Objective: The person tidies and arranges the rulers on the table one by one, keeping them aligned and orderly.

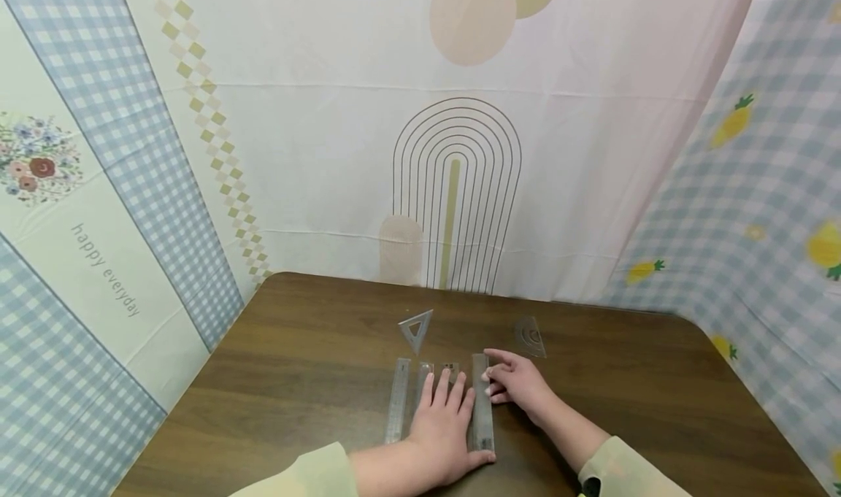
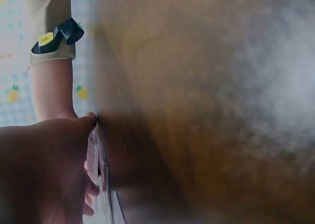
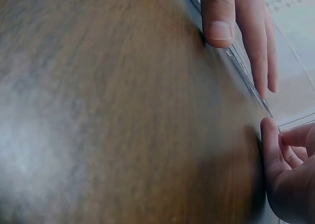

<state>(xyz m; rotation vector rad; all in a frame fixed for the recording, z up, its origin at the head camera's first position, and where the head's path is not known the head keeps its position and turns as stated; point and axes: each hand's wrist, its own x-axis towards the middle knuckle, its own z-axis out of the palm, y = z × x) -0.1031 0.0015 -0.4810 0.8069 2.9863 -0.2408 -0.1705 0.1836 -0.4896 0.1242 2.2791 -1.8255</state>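
Several clear plastic rulers lie side by side on the brown table (image 1: pixel 296 365). My left hand (image 1: pixel 447 409) lies flat with straight fingers over two short rulers (image 1: pixel 425 375), its thumb side against the long right ruler (image 1: pixel 483 420). My right hand (image 1: pixel 515 382) sits at that ruler's far right edge and touches it with loosely bent fingertips. In the right wrist view the ruler's edge (image 3: pixel 248 81) runs between the left fingers (image 3: pixel 246 32) and my right hand (image 3: pixel 290 175). The left wrist view shows my left hand (image 2: pixel 44 170) in shadow and the right forearm (image 2: pixel 51 86).
Another long ruler (image 1: pixel 398 409) lies left of my left hand. A clear set square (image 1: pixel 415 329) and a clear protractor (image 1: pixel 529 336) lie farther back. Patterned cloth walls close in the table on three sides.
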